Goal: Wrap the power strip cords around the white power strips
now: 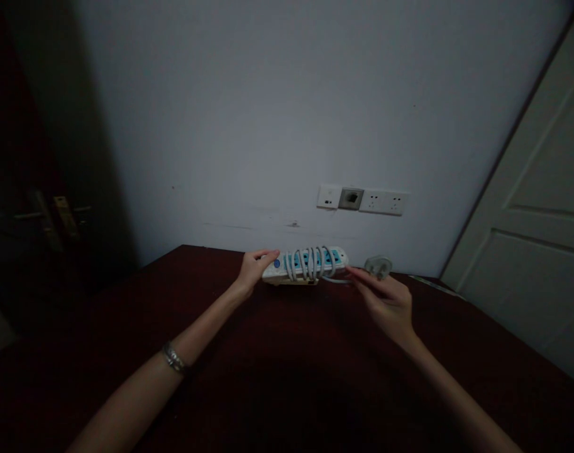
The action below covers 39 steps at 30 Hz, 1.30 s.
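Observation:
A white power strip point(280, 267) with blue socket faces is held up over the dark red table, its grey cord point(310, 264) wound several times around its middle. My left hand point(254, 272) grips the strip's left end, thumb on top beside a dark round button. At the right end, the fingers of my right hand point(385, 302) are pinched together on the loose stretch of cord, close to the strip's tip. The cord's grey plug point(378, 266) stands up just behind that hand. A pale boxy edge point(293, 282) shows beneath the strip; I cannot tell what it is.
The dark red table point(268, 365) meets a pale wall point(249, 126). Wall sockets point(382, 202) and a grey wall plate point(351, 198) sit above its back edge. A white panelled door point(541, 207) stands right; a dark door with a handle point(41, 214) is left.

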Motion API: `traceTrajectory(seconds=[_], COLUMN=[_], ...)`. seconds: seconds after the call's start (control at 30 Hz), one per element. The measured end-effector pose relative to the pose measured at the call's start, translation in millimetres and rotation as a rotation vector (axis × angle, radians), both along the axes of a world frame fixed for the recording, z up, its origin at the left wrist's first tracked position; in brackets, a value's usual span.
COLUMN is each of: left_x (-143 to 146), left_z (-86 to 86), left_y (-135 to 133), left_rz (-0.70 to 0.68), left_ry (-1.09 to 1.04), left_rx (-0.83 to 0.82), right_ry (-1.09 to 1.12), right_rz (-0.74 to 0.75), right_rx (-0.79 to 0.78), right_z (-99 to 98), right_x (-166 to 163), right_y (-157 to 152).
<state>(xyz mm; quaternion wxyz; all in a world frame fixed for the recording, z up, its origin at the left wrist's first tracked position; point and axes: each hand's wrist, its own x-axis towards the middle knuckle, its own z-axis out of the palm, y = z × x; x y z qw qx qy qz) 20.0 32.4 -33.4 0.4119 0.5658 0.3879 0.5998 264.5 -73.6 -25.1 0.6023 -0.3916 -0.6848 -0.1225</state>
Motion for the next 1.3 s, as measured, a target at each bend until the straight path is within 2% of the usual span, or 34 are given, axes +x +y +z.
traceTrajectory(seconds=[0.13, 0.27, 0.33, 0.47, 0.6, 0.7, 0.8, 0.87, 0.93, 1.1, 1.3], left_x=[-0.5, -2.5, -2.4, -2.2, -8.1, -11.5, -8.3, -2.8, 4.4, 22.8, 33.2], left_z=[-3.9, -5.8, -6.1, -2.8, 7.4, 15.2, 16.3, 11.8, 3.8, -18.7, -39.3], left_y=[3.4, 6.9, 7.2, 3.2, -6.0, -15.3, -23.1, -26.2, -28.6, -38.4, -40.4], left_rz=[-0.140, -0.174, -0.172, -0.160, -0.174, -0.196, -0.202, -0.193, -0.156, -0.035, -0.076], left_ry=[-0.170, -0.264, -0.247, -0.054, 0.197, 0.327, 0.363, 0.325, 0.250, 0.116, 0.103], left_rx=[-0.163, -0.307, -0.320, -0.181, 0.016, 0.153, 0.231, 0.242, 0.242, 0.253, 0.229], right_ry=[0.012, 0.023, -0.008, -0.107, -0.125, -0.105, -0.025, 0.094, 0.243, 0.483, 0.575], right_rz=[0.025, 0.047, 0.079, 0.151, 0.136, 0.185, 0.328, 0.401, 0.410, 0.252, 0.179], right_rx=[0.022, -0.001, -0.034, -0.063, -0.085, -0.212, -0.340, -0.365, -0.375, -0.423, -0.479], right_z=[9.1, 14.4, 16.3, 22.9, 31.0, 32.2, 29.2, 26.7, 24.5, 19.9, 12.5], right_x=[0.5, 2.1, 1.5, 1.5, 7.8, 10.2, 7.2, 3.7, 0.4, -1.8, 3.4], right_y=[-11.5, -21.7, -26.1, -31.2, -28.6, -21.0, -9.8, -0.7, 9.6, 35.6, 50.8])
